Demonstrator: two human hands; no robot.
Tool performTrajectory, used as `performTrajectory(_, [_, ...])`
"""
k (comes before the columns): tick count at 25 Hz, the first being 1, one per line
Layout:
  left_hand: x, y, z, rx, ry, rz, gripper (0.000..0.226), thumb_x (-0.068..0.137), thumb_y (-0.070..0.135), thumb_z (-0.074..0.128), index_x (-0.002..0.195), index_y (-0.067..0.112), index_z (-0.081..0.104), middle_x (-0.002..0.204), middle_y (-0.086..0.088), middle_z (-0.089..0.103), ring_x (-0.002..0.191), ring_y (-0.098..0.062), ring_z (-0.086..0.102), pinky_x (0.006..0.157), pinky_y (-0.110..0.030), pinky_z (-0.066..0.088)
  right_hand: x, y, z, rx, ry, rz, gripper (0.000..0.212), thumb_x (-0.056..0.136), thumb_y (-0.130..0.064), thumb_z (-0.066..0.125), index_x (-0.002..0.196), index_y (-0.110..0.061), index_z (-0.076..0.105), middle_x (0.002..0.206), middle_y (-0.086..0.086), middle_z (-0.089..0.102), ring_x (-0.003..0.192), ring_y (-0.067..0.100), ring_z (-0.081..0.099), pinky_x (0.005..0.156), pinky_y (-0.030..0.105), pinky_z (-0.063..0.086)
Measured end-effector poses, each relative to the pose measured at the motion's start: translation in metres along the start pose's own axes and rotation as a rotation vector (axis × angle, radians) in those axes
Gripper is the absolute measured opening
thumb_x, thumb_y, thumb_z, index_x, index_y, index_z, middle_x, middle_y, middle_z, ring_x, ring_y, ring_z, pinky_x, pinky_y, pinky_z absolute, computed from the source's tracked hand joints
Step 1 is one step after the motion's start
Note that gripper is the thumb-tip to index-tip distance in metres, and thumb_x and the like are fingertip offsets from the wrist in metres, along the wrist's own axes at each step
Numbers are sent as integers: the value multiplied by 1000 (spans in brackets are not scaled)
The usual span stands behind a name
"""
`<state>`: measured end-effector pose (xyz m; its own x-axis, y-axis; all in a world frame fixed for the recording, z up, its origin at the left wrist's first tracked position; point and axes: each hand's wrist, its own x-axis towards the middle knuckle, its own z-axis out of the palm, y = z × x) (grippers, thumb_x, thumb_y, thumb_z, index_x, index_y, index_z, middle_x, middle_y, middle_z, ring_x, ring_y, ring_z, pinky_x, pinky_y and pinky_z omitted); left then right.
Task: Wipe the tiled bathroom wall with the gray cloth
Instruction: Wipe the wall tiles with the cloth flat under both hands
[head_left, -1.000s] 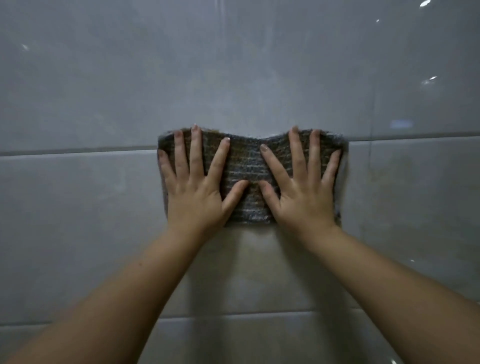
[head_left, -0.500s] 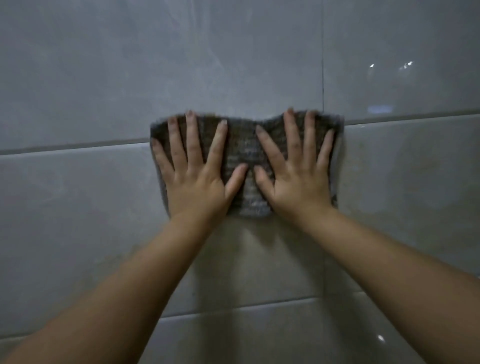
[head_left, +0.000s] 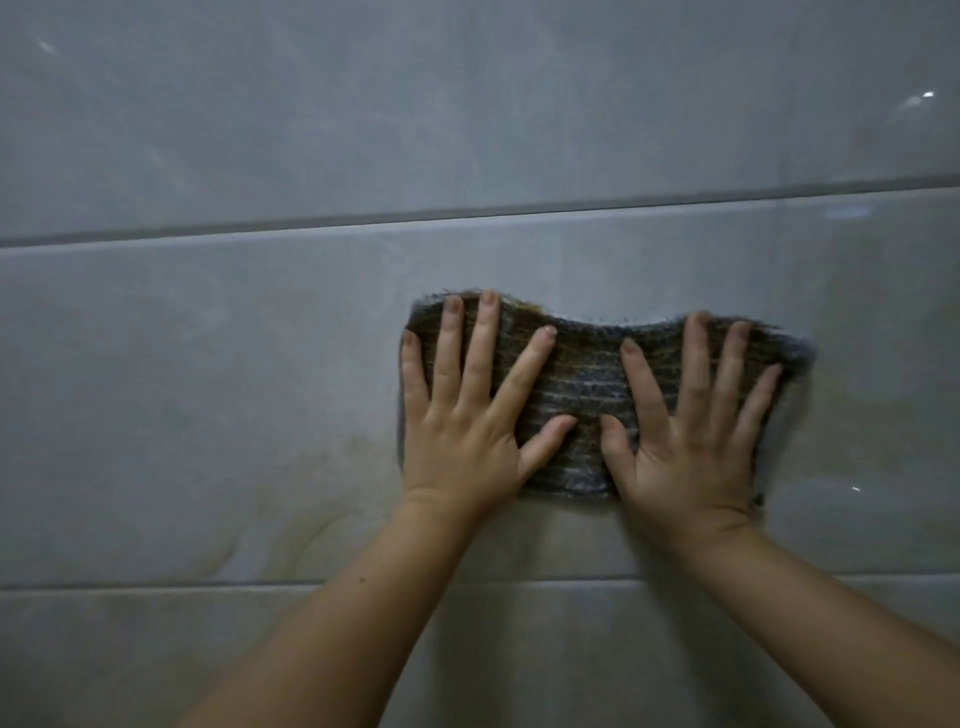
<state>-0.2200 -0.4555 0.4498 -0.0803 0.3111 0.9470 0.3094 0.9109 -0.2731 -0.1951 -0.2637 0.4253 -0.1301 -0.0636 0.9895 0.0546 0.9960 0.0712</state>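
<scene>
The gray cloth (head_left: 587, 379) lay spread flat against the tiled wall (head_left: 208, 364). It sat within the middle row of tiles, below the upper grout line (head_left: 467, 213) and above the lower grout line (head_left: 156, 584). The left hand (head_left: 462, 431) pressed its left half and the right hand (head_left: 691, 441) its right half, palms to the wall. The two thumbs pointed toward each other, near but apart. Neither grip was clamped on anything: the fingers (head_left: 480, 353) were straight and fanned apart, pushing the cloth onto the tile. The cloth's top edge dipped between the hands. A yellowish stain (head_left: 291, 525) marked the tile down and left of the left wrist.
</scene>
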Motion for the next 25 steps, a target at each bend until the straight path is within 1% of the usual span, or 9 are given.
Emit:
performTrajectory(2, [-14,-22,-2,8,2,-3,68,91,67,46,149,33,35,157,-15,27,147,-38,23,116,-64,18,-5,-22,4,5,18,-24,57,98,-47,29,150,-24,28,155,25,23,142,50,16,111,70,10])
performTrajectory(7, [-44,-76,-10,32,-6,-52,68,90,69,47,147,33,38,157,-15,28,147,-38,24,115,-64,21,-8,-80,14,47,44,-74,62,96,-46,41,152,-23,28,155,26,21,142,51,14,110,72,9])
performTrajectory(12, [-83,-154,-16,78,-29,-101,70,91,68,43,149,30,34,157,-18,25,147,-40,21,115,-65,17,-7,-163,24,95,45,-158,64,94,-47,42,153,-26,24,155,23,18,143,48,11,111,70,5])
performTrajectory(15, [-102,-208,-24,104,-35,-133,71,92,67,40,150,26,32,157,-22,26,147,-43,19,117,-65,13,-2,-221,29,126,30,-173,65,92,-48,46,151,-28,29,156,20,18,144,46,9,112,68,2])
performTrajectory(19, [-131,-268,-32,117,-45,-165,73,94,67,36,150,22,30,156,-26,24,147,-45,15,117,-65,10,1,-287,31,171,6,-201,64,90,-49,49,149,-29,34,158,18,19,144,44,13,112,66,1])
performTrajectory(22, [-158,-285,-32,113,-48,-192,72,95,65,35,150,19,29,156,-26,20,146,-47,14,117,-66,9,-11,-313,33,194,-21,-240,62,93,-49,45,150,-28,33,158,17,18,145,42,13,113,65,2])
performTrajectory(25, [-185,-275,-27,100,-49,-228,70,96,63,35,150,18,27,156,-27,18,146,-48,13,115,-68,9,-29,-312,35,194,-34,-301,61,94,-49,44,150,-28,32,158,15,16,145,40,13,114,63,4])
